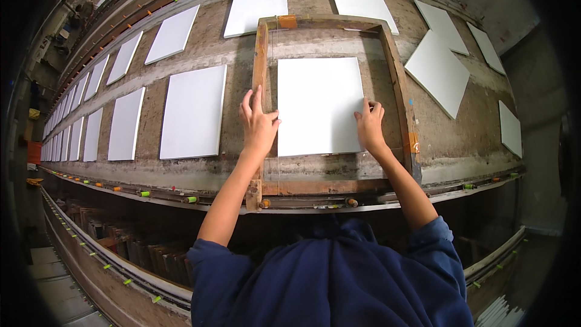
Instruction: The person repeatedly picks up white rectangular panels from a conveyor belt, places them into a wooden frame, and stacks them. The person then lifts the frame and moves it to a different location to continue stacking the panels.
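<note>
A blank white rectangular panel (pixel 318 106) lies flat inside a worn wooden frame (pixel 394 72) on the long table. My left hand (pixel 259 126) spreads its fingers over the frame's left bar, thumb side at the panel's left edge. At the panel's right edge, my right hand (pixel 370 123) has its thumb on the white surface and its other fingers bent beside the edge. Both hands appear to touch the panel. A thin line runs down the inner left side of the frame. Orange tape (pixel 287 22) covers part of the frame's far bar.
More white panels (pixel 194 112) lie in rows along the stained table (pixel 242 172) to the left. On the right, one tilted panel (pixel 438 72) overlaps another. Green and orange pegs (pixel 192 199) line the table's near rail. Below it are dark shelves of upright boards (pixel 142 245).
</note>
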### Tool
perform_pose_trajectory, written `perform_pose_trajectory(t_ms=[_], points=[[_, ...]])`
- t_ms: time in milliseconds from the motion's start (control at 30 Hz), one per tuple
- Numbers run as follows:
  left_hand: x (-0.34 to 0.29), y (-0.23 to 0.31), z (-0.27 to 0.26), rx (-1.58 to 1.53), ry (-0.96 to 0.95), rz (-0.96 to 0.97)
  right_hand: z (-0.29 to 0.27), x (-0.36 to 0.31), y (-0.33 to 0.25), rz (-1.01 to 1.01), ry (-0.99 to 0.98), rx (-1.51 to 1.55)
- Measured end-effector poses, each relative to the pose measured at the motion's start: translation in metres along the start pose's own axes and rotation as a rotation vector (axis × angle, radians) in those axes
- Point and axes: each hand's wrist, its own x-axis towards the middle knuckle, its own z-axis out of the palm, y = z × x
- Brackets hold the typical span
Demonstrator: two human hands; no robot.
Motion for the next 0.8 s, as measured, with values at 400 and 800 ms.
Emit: perform_pose_trajectory(t_ms=[400,800], points=[[0.003,0.032,0.027,0.146,-0.283,0.092,-0.005,0.013,-0.016,-0.274,-0.127,-0.278],[0.16,0.027,0.108,0.08,0.017,0.084,0.059,0.151,-0.034,-0.414,-0.099,-0.311]])
